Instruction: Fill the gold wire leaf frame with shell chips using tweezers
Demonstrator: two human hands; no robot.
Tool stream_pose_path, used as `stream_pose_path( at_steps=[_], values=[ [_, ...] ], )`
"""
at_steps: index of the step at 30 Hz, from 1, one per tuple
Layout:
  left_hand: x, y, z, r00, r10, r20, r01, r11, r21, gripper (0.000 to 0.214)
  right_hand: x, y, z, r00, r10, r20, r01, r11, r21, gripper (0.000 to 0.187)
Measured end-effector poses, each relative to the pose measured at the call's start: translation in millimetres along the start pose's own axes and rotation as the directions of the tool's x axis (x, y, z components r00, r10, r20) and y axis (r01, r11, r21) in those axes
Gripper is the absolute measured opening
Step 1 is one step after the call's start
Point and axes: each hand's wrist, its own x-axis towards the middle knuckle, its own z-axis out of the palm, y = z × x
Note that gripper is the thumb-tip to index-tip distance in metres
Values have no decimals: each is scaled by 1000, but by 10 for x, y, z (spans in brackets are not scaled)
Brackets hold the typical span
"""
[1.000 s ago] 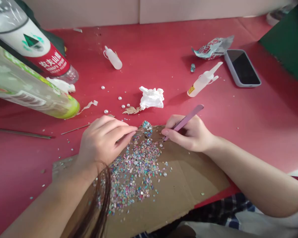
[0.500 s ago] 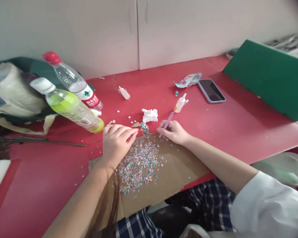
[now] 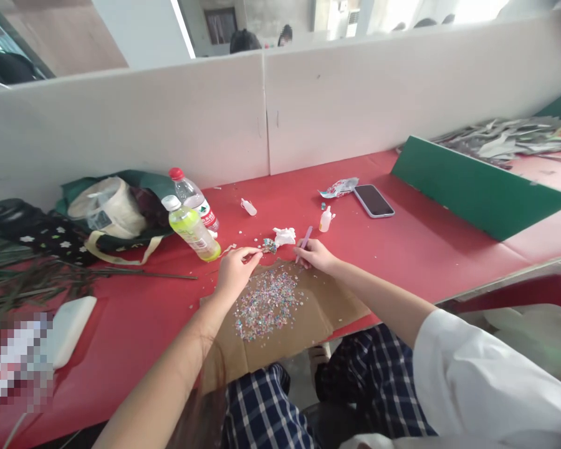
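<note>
My left hand [image 3: 236, 269] pinches the thin stem of a small glittery ornament [image 3: 269, 246] just above a sheet of brown cardboard [image 3: 322, 308]. My right hand [image 3: 314, 254] is closed on purple tweezers [image 3: 303, 241], their tip pointing down toward the cardboard's far edge. A heap of tiny multicoloured sequins [image 3: 265, 304] lies on the cardboard between my forearms. A crumpled white tissue [image 3: 285, 236] sits just beyond the ornament.
On the red table [image 3: 430, 249] are a green drink bottle [image 3: 191, 229], a red-capped water bottle [image 3: 192, 198], two small glue bottles [image 3: 326, 219], a phone [image 3: 374, 201], a wrapper [image 3: 339, 187], a bag [image 3: 112, 215] and a green board [image 3: 472, 187]. A white partition [image 3: 308, 106] runs behind.
The view has pulled far back and tilted up, so the whole desk and partition now show. Both hands keep their grips at the cardboard's far edge.
</note>
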Motion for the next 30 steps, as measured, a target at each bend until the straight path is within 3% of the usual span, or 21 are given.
stream_pose_path(
  at_steps=[4,9,14,18,30],
  values=[
    [-119,0,34,993,-115,42,115,993,-2,28,-71,6,-45,998,-42,-51,42,999,-11,30],
    [-347,64,35,981,-187,50,183,980,70,28,-386,90,-82,987,-116,-107,111,993,-48,29],
    [-644,134,85,979,-199,45,189,968,167,27,-721,245,-51,978,-176,-114,164,981,-104,27],
    [-802,131,182,982,-189,25,179,959,222,25,-835,327,-34,970,-205,-130,185,971,-151,28],
    [-891,53,322,992,-129,5,124,958,258,26,-874,313,-54,962,-237,-135,199,949,-246,26]
  ],
)
